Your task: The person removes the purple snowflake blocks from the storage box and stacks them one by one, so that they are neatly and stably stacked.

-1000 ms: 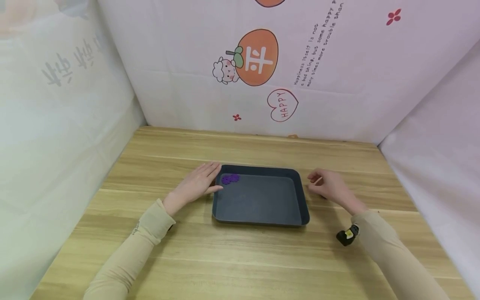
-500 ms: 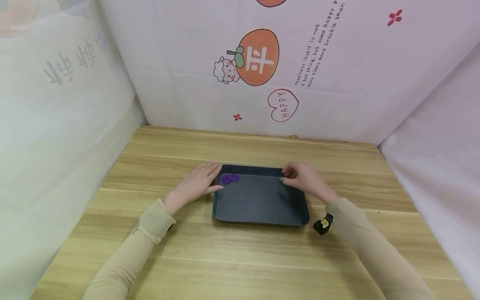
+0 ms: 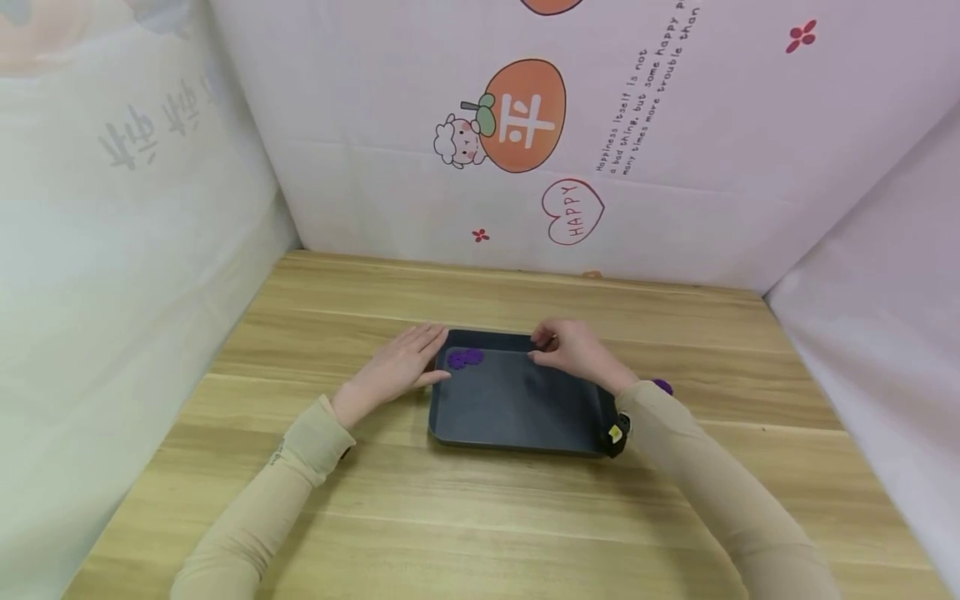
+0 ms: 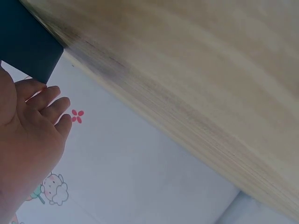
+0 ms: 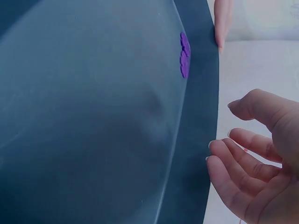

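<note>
A dark grey rectangular tray (image 3: 517, 408) sits on the wooden table. Two flat purple pieces with scalloped edges (image 3: 465, 358) lie side by side in its far left corner. My left hand (image 3: 397, 367) rests at the tray's left side, fingers extended along the far left corner and thumb over the rim. My right hand (image 3: 572, 347) is over the tray's far right part, fingers loosely bent. In the right wrist view, a gap shows between the thumb and the fingers (image 5: 233, 172), with nothing in it. Another purple piece (image 3: 663, 386) shows on the table, partly hidden behind the right sleeve.
Bare wooden tabletop (image 3: 450, 517) surrounds the tray. White printed cloth (image 3: 375, 150) hangs behind the table, and more cloth lines the left and right sides. A small black device (image 3: 617, 435) is strapped at the right wrist, close over the tray's near right corner.
My right hand has moved left from beside the tray to over its far right part. A purple piece now shows behind the right sleeve. The left hand and tray stay put.
</note>
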A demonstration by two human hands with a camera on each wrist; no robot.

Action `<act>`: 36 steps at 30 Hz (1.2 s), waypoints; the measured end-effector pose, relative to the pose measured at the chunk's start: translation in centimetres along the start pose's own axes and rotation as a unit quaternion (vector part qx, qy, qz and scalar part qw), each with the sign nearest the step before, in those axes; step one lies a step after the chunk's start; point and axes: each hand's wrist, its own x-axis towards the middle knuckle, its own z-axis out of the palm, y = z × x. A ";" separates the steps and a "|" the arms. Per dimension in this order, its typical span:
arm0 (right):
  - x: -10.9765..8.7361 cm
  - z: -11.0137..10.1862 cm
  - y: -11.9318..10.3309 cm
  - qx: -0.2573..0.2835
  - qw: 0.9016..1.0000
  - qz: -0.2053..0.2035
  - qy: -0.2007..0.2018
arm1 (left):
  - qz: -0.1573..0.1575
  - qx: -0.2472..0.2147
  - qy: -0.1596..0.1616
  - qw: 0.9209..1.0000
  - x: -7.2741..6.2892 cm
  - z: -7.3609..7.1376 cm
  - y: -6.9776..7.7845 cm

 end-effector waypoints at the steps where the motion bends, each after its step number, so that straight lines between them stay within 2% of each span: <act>1: 0.1 0.2 -0.2 -0.002 1.000 -0.001 -0.003 | 0.002 0.001 0.002 1.000 0.0 0.0 0.0; 10: 1.4 1.7 -1.3 0.012 0.999 -0.012 -0.029 | 0.000 0.004 -0.003 1.000 0.1 0.0 0.0; 19: 2.5 3.0 -2.4 0.000 0.999 -0.028 -0.041 | 0.002 0.005 -0.001 1.000 0.1 -0.1 0.1; 30: 3.8 4.4 -3.7 -0.027 0.997 -0.014 -0.075 | -0.007 0.005 -0.011 1.000 -0.1 -0.2 0.1; 36: 4.3 4.7 -4.2 -0.025 0.997 0.003 -0.073 | -0.004 0.015 -0.010 1.000 0.0 -0.1 0.1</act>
